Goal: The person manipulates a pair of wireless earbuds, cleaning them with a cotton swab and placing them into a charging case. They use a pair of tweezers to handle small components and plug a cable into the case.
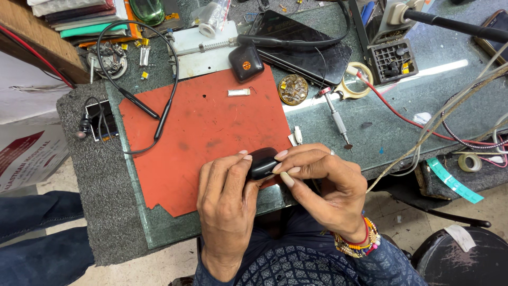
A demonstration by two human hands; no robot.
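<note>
Both your hands are closed around a small glossy black rounded plastic case (263,162) at the near edge of the orange-red rubber work mat (201,132). Your left hand (227,204) wraps it from the left, fingertips on its top; your right hand (323,182) pinches it from the right, fingers curled tight on its side.

At the far left, below the table edge, sits a white cardboard box with a dark red printed panel (24,153). Near right, a turquoise paper label strip (454,182) lies on the dark ledge, with a small roll of tape (469,162) just beside it.

On the mat's left part lies a black neckband earphone with a looping cable (153,114). Beyond the mat's far edge rest a second dark rounded case with an orange dot (246,62) and a black tablet with a dark screen (304,47). A slim metal screwdriver (337,119) lies on the green glass tabletop (381,116), right of the mat, with a red wire (394,111) running nearby.
</note>
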